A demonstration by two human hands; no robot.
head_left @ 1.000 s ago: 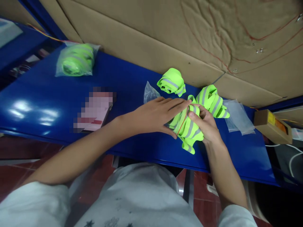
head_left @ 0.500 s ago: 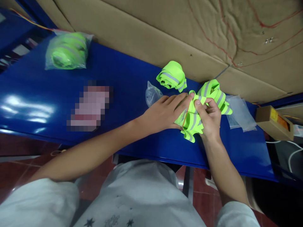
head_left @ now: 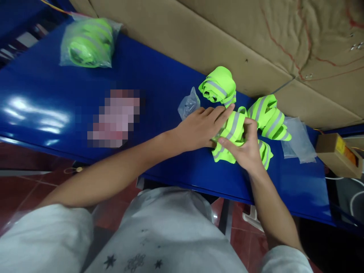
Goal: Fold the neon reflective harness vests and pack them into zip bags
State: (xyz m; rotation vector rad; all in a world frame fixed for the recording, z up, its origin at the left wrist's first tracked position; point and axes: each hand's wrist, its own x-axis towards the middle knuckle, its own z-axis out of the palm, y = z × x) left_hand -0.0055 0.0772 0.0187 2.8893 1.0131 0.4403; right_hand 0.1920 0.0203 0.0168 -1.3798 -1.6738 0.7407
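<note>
In the head view, a bundle of bright yellow-green reflective strap with a grey stripe is between my hands, above the blue table. My left hand is wrapped over the bundle's left side, fingers pointing right. My right hand grips its right side, thumb across the front. Loose loops hang below the fingers. Just behind stand a rolled strap bundle and, to the right, a looser strap bundle. A crumpled clear plastic bag lies beside my left hand. The left fingertips are partly hidden.
The blue table runs along a brown-covered wall. A bagged strap bundle sits at the far left, near a blurred-out pinkish item. Flat clear bags and a small cardboard box are at the right.
My right hand has shifted its grip, its thumb now lower and further left on the strap. The loops have spread wider, and the red band seen across the bundle no longer shows. The view has shifted slightly.
</note>
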